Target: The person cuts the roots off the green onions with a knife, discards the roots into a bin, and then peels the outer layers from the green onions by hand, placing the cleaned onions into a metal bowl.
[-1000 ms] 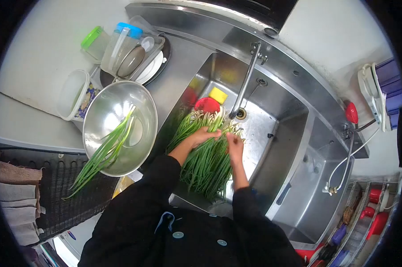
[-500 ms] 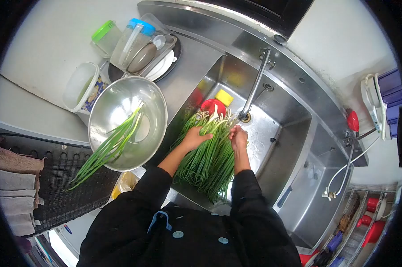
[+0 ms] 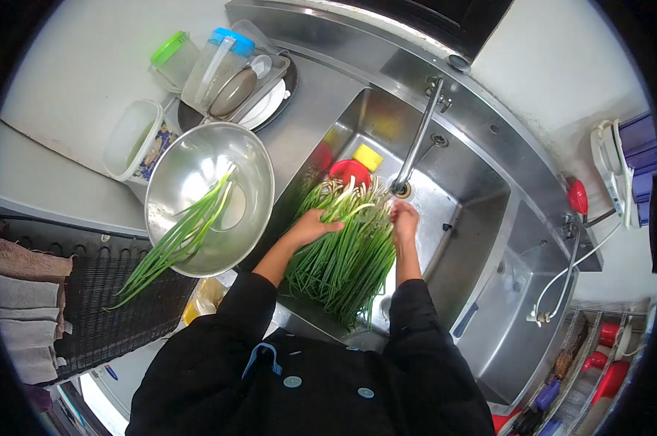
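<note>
A large heap of spring onions (image 3: 343, 261) lies in the steel sink (image 3: 481, 218), white root ends toward the tap and green leaves toward me. My left hand (image 3: 315, 227) is closed around some stalks on the heap's left side, with a pale stem end sticking out past the fingers. At the heap's right edge, just below the tap (image 3: 418, 142), my right hand (image 3: 404, 218) has its fingers curled together; whatever they may pinch is too small to make out. A few separate spring onions (image 3: 190, 236) rest in a steel bowl (image 3: 259, 163), their leaves hanging over its rim.
Behind the heap are a red bowl (image 3: 349, 171) and a yellow sponge (image 3: 368, 157). Pitchers (image 3: 216, 73), plates (image 3: 263, 109) and a plastic tub (image 3: 134, 142) crowd the left counter. A knife (image 3: 465, 320) lies on the sink divider. A hose sprayer (image 3: 577, 196) hangs at right.
My right hand has moved right, away from the stalks toward the heap's edge. My left hand has shifted slightly left and stays on the spring onions.
</note>
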The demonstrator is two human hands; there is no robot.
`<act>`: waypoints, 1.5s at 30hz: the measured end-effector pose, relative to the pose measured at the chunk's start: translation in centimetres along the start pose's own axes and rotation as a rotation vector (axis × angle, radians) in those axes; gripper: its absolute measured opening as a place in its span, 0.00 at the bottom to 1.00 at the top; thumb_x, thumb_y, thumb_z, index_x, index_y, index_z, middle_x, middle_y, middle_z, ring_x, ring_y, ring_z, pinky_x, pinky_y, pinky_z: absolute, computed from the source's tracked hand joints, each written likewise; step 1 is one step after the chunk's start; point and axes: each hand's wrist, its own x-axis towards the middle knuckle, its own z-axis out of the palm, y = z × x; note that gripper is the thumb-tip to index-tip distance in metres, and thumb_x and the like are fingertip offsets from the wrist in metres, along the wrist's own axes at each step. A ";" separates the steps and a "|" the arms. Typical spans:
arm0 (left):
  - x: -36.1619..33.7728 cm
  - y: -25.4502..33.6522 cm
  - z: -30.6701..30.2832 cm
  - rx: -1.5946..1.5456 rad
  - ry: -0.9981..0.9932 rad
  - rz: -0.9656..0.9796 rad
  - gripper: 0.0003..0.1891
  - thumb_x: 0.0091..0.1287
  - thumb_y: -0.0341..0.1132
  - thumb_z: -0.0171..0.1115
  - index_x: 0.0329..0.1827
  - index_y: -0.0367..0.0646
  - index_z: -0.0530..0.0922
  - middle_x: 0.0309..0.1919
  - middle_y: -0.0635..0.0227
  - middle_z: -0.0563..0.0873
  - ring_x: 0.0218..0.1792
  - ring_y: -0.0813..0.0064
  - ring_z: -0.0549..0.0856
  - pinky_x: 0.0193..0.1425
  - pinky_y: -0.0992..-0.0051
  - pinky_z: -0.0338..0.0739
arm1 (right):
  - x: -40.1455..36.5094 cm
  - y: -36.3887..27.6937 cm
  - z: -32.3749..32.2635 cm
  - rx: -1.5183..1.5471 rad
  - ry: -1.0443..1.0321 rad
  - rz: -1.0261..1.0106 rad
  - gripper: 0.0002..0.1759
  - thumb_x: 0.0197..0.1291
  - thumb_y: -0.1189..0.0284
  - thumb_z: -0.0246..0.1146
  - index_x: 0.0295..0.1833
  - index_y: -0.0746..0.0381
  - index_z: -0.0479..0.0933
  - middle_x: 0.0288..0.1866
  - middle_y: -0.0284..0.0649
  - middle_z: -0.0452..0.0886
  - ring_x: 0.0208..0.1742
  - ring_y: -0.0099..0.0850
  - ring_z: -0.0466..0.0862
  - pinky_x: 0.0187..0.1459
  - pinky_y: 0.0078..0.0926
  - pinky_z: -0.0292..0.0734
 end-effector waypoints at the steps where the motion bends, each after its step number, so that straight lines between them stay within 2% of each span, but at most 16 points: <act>1: 0.2 -0.6 -0.3 0.040 -0.007 0.010 0.21 0.51 0.42 0.67 0.44 0.38 0.78 0.36 0.65 0.83 0.38 0.76 0.79 0.47 0.76 0.70 | -0.1 -0.5 0.3 0.002 -0.001 0.000 0.09 0.56 0.70 0.60 0.34 0.66 0.75 0.25 0.35 0.77 0.23 0.21 0.73 0.25 0.16 0.68; 4: 0.9 -0.6 -0.5 0.168 -0.046 0.048 0.22 0.50 0.45 0.68 0.44 0.39 0.78 0.35 0.66 0.82 0.39 0.77 0.78 0.47 0.76 0.69 | -1.7 -3.2 2.3 -0.232 0.018 -0.238 0.08 0.55 0.72 0.60 0.37 0.66 0.77 0.27 0.36 0.78 0.30 0.24 0.76 0.35 0.20 0.72; 6: 0.8 -0.4 -0.2 0.253 -0.072 0.071 0.23 0.50 0.45 0.68 0.44 0.39 0.78 0.34 0.65 0.82 0.38 0.77 0.78 0.46 0.75 0.70 | -2.8 -3.9 3.4 -0.514 -0.569 -0.086 0.08 0.53 0.73 0.61 0.37 0.66 0.78 0.28 0.36 0.79 0.34 0.25 0.77 0.42 0.22 0.71; 9: 1.0 0.5 0.4 0.347 -0.111 0.002 0.22 0.50 0.45 0.68 0.43 0.39 0.78 0.33 0.62 0.83 0.36 0.76 0.79 0.44 0.74 0.70 | -1.8 -2.9 3.1 -0.568 -0.676 -0.006 0.06 0.54 0.74 0.59 0.35 0.66 0.79 0.28 0.36 0.79 0.32 0.24 0.77 0.41 0.23 0.71; 14: 0.7 0.8 1.4 0.321 -0.036 -0.005 0.22 0.49 0.45 0.69 0.42 0.39 0.79 0.32 0.60 0.83 0.35 0.76 0.79 0.43 0.74 0.71 | -0.8 1.0 2.8 -0.515 -0.459 -0.054 0.08 0.55 0.78 0.53 0.33 0.67 0.78 0.26 0.37 0.79 0.30 0.25 0.76 0.36 0.22 0.70; 16: 0.4 0.9 1.1 0.308 -0.037 0.017 0.22 0.49 0.45 0.68 0.42 0.39 0.79 0.32 0.60 0.83 0.35 0.76 0.79 0.43 0.74 0.71 | -0.3 0.8 2.0 -0.535 -0.028 -0.082 0.07 0.55 0.80 0.53 0.34 0.67 0.78 0.27 0.37 0.79 0.30 0.24 0.76 0.36 0.20 0.70; 17: 0.2 1.0 0.8 0.300 -0.036 0.040 0.21 0.50 0.45 0.68 0.42 0.39 0.79 0.32 0.61 0.83 0.36 0.76 0.79 0.44 0.74 0.71 | -0.1 0.4 1.4 -0.463 0.021 -0.025 0.06 0.54 0.80 0.55 0.36 0.67 0.78 0.29 0.37 0.79 0.30 0.23 0.76 0.36 0.18 0.70; 22: 0.1 0.9 -0.2 0.223 -0.057 0.017 0.21 0.50 0.44 0.68 0.42 0.39 0.79 0.33 0.63 0.83 0.37 0.77 0.79 0.45 0.75 0.70 | 0.0 -0.8 1.0 -0.366 -0.238 -0.073 0.07 0.54 0.76 0.59 0.39 0.68 0.77 0.31 0.36 0.80 0.33 0.23 0.77 0.36 0.17 0.70; 24: 0.2 0.7 -0.2 0.181 -0.048 0.012 0.21 0.50 0.44 0.68 0.42 0.38 0.79 0.33 0.64 0.83 0.37 0.77 0.78 0.46 0.75 0.70 | -2.3 -4.5 2.8 -0.266 -0.403 0.129 0.06 0.55 0.75 0.60 0.36 0.66 0.77 0.30 0.34 0.78 0.30 0.21 0.75 0.36 0.16 0.69; 25: 0.3 0.7 -0.2 0.150 -0.039 0.022 0.19 0.51 0.42 0.68 0.42 0.39 0.79 0.34 0.65 0.83 0.37 0.77 0.78 0.46 0.76 0.70 | -2.1 -4.3 2.4 -0.369 -0.584 0.156 0.08 0.54 0.72 0.61 0.36 0.66 0.77 0.26 0.31 0.77 0.27 0.19 0.74 0.31 0.15 0.68; 28: 0.5 0.7 -0.4 0.126 -0.051 0.022 0.18 0.51 0.39 0.68 0.42 0.39 0.79 0.34 0.66 0.83 0.37 0.77 0.78 0.47 0.76 0.69 | -1.3 -3.4 1.1 -0.544 -0.664 0.159 0.10 0.55 0.70 0.61 0.38 0.66 0.77 0.23 0.31 0.75 0.23 0.18 0.72 0.27 0.15 0.67; 32: -0.1 1.3 -1.4 0.205 -0.090 -0.066 0.20 0.51 0.43 0.68 0.42 0.39 0.79 0.32 0.68 0.82 0.38 0.79 0.77 0.46 0.77 0.69 | 0.3 -1.8 -2.2 -0.464 -0.455 0.068 0.08 0.57 0.74 0.57 0.37 0.67 0.77 0.19 0.32 0.73 0.19 0.21 0.70 0.24 0.17 0.67; 38: 0.3 0.1 -2.3 0.108 -0.075 -0.070 0.20 0.51 0.43 0.68 0.41 0.38 0.79 0.32 0.69 0.82 0.37 0.80 0.77 0.45 0.78 0.68 | -2.6 -3.5 0.5 -0.657 -0.460 0.035 0.19 0.58 0.64 0.58 0.52 0.63 0.74 0.37 0.38 0.79 0.42 0.22 0.75 0.40 0.21 0.70; 40: 0.7 0.3 -1.7 0.122 -0.113 -0.054 0.18 0.53 0.41 0.66 0.41 0.38 0.79 0.33 0.69 0.82 0.36 0.80 0.77 0.45 0.78 0.68 | -3.2 -3.5 2.2 -0.320 -0.569 0.175 0.18 0.58 0.63 0.58 0.50 0.63 0.74 0.37 0.36 0.79 0.40 0.22 0.76 0.40 0.21 0.70; 42: 0.8 0.6 -1.1 -0.023 -0.218 -0.072 0.15 0.56 0.40 0.63 0.41 0.38 0.79 0.34 0.69 0.82 0.37 0.79 0.77 0.46 0.78 0.68 | -1.9 -2.1 2.3 -0.350 -0.538 0.137 0.14 0.58 0.66 0.58 0.45 0.63 0.76 0.34 0.35 0.80 0.38 0.22 0.76 0.39 0.20 0.70; 45: 0.7 0.3 -0.7 -0.054 -0.264 -0.102 0.15 0.57 0.40 0.62 0.42 0.39 0.79 0.35 0.70 0.82 0.38 0.79 0.77 0.48 0.78 0.68 | 0.8 0.6 1.0 -0.394 -0.109 -0.144 0.04 0.52 0.77 0.59 0.32 0.65 0.78 0.27 0.37 0.80 0.31 0.21 0.77 0.37 0.17 0.70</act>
